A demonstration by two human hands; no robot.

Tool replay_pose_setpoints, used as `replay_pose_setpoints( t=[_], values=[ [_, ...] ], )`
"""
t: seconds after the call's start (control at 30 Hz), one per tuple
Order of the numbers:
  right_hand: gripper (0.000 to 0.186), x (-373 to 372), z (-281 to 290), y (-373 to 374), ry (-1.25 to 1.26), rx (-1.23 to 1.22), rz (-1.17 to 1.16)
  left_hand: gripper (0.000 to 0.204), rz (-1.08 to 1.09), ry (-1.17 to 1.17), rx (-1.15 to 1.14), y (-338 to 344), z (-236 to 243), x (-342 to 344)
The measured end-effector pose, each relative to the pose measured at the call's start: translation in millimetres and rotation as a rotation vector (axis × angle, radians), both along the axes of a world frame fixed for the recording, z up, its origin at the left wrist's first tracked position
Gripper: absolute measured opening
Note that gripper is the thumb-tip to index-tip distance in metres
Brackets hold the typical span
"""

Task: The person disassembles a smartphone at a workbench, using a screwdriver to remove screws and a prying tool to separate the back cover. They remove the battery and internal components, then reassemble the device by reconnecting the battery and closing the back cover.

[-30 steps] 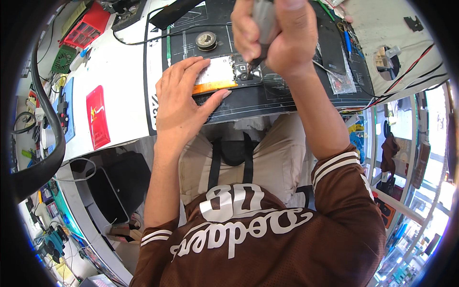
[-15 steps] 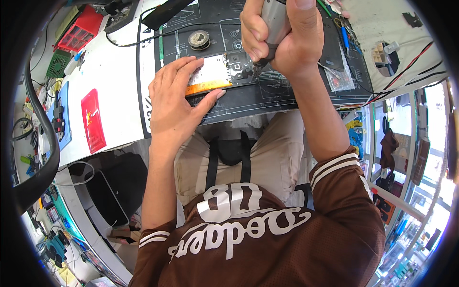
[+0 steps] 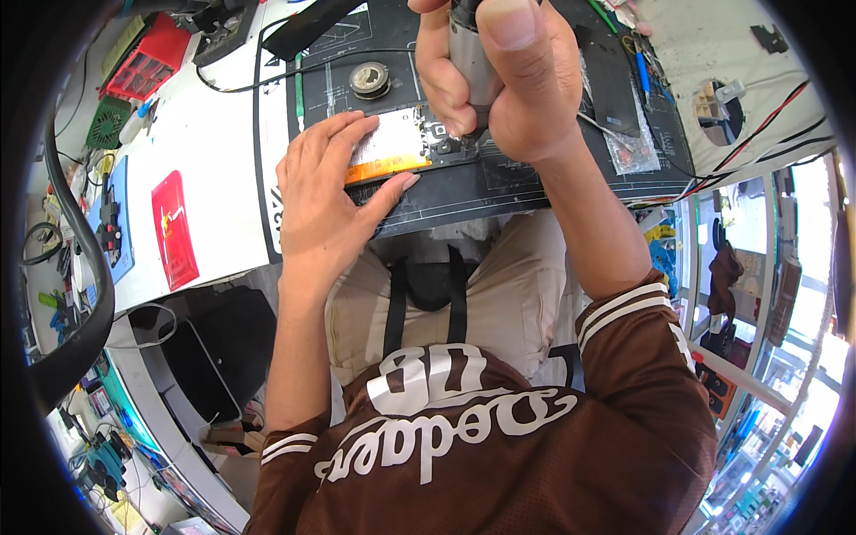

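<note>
Left hand (image 3: 325,201) spread wide, fingers and thumb bracketing left end of opened flat device (image 3: 406,134) on black mat (image 3: 513,194). Right hand (image 3: 535,102) wrapped around grey tool (image 3: 474,67), pointing down at device's right end; tip contact hard to tell. Device probably light, thin, stiff, smooth-edged; exposed inside looks fragile. Best held by outer rim, clear of orange strip (image 3: 390,168). Round spool (image 3: 369,80) and dark cable (image 3: 330,61) lie beyond; plastic bag (image 3: 635,153) right. Right hand itself hides part of device.
</note>
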State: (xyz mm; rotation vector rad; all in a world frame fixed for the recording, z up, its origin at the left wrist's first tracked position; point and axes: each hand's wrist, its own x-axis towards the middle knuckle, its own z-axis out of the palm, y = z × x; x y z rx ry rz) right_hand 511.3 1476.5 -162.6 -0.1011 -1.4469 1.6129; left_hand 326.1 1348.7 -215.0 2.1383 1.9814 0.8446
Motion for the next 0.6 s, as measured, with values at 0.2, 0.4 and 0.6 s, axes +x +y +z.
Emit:
replay_pose_setpoints(
  t=[0.2,0.4,0.6],
  values=[
    [0.068,2.1,2.7,4.4,0.003,0.028,-0.023,0.065,0.004,-0.003,-0.007,0.6,1.4,1.6],
    [0.068,8.9,16.8,3.5,0.143,-0.159,-0.042,0.063,0.0,0.013,0.01,1.6,0.3,0.3],
    [0.066,15.9,5.0,9.5,0.142,-0.08,-0.037,0.062,-0.013,0.001,0.023,2.6,-0.2,0.2]
  ],
)
